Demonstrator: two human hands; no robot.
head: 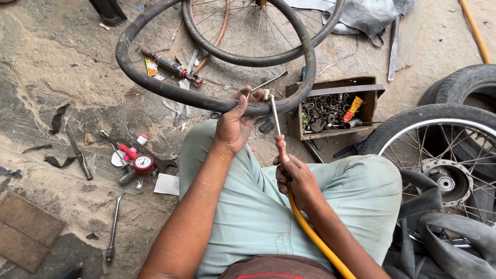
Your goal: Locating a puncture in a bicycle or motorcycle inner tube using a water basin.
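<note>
The left hand (235,121) is gripping the black inner tube (155,85); just beside it, the right hand (294,178) is clenching an air nozzle (276,124), apparently touching the tube.

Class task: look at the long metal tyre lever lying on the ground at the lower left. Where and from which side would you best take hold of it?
Grip the tyre lever at its straight mid-shaft, coming from directly above. It lies flat on the stone floor, apart from other tools, with bare ground on both sides for fingers; the thicker lower end probably suits the palm.

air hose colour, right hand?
Yellow-orange hose, held in the right hand; head view.
</note>
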